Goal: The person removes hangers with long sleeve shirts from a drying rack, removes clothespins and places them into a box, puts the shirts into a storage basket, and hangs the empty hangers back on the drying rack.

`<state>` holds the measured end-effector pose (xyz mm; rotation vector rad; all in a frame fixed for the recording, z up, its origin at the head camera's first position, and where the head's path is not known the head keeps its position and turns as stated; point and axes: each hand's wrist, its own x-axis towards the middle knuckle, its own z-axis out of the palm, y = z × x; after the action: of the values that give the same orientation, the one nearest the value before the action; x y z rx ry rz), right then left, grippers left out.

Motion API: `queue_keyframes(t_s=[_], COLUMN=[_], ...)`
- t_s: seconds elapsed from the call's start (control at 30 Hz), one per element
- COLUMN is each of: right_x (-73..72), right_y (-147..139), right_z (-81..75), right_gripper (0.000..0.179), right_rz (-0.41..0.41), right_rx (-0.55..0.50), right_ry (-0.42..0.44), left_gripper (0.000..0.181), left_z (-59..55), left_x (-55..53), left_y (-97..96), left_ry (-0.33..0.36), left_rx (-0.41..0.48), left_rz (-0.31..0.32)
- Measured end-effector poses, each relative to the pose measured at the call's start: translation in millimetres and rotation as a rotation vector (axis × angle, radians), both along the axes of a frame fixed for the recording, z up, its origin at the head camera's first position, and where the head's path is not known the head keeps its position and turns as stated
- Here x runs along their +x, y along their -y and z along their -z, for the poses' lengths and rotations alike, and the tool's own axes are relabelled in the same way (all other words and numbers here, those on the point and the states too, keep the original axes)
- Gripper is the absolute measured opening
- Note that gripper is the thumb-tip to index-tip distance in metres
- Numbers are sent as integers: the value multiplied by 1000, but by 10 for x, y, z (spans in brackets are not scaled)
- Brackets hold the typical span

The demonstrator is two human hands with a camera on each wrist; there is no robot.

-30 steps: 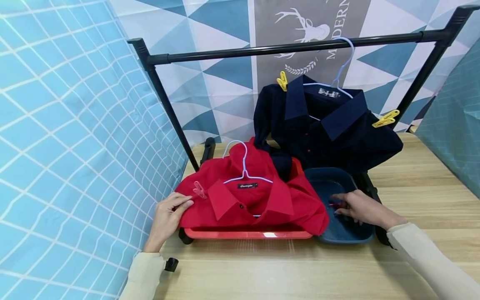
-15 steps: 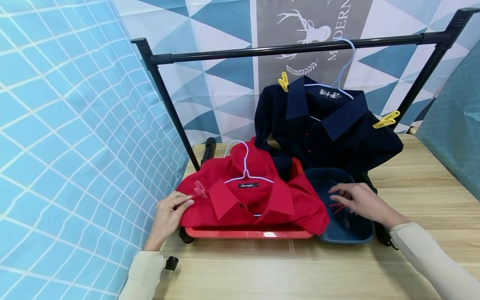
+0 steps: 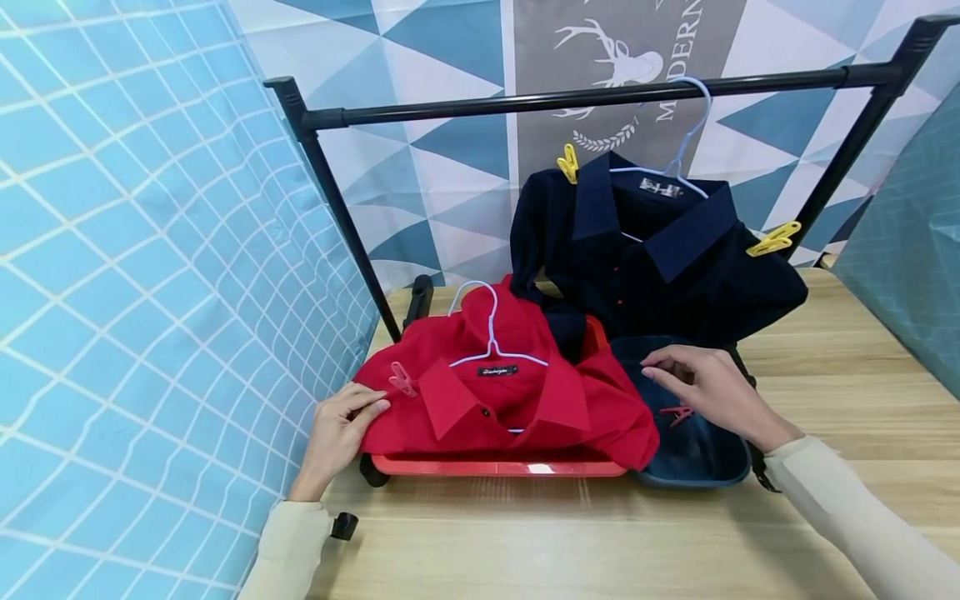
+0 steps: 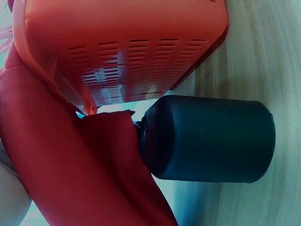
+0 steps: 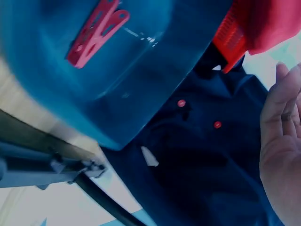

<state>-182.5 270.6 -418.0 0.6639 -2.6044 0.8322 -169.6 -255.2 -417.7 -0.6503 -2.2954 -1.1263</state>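
Left hand: the left hand [image 3: 339, 429] pinches the edge of the red shirt [image 3: 502, 396] at its left shoulder, thumb in front.
Right hand: the right hand [image 3: 708, 387] is free, its fingers loosely bent, above the blue tray [image 3: 690, 478].
Red shirt: draped over the red basket [image 3: 495, 468], with slotted walls; a pale blue hanger [image 3: 492, 343] sits in its neck, hook upward.
Red shirt's tag: a black label [image 3: 498, 371] inside the collar bears one line of white script, too small to read.
Pink clip: the pink clip [image 3: 402, 379] sits on the shirt's shoulder, just beside the left hand.
Tray clip: a reddish clip [image 5: 89, 37] lies inside the blue tray.
Navy shirt: the navy shirt [image 3: 622, 275] hangs from the black rod [image 3: 480, 105], a yellow clip [image 3: 567, 164] at one shoulder and another yellow clip [image 3: 775, 239] at the opposite one.
Navy shirt's tag: a pale-lettered neck label [image 3: 661, 188], illegible here.
Wall lettering: behind, a grey panel [image 3: 543, 50] carries a white stag's head [image 3: 626, 62] and sideways white capitals, "M" below the rod and "DERN" above it.
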Motion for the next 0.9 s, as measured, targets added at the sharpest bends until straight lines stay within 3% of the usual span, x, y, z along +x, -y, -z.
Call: queue_keyframes(t_s=[0.9], right_x=[-36], right_y=[486], right_z=[-280], right_gripper=[17], right_rz=[-99], right_rx=[-108], right_ry=[-76], left_gripper=[19], left_z=[-4], left_x=[28], left_y=[1], left_ry=[2], left_rx=[18], left_rz=[1])
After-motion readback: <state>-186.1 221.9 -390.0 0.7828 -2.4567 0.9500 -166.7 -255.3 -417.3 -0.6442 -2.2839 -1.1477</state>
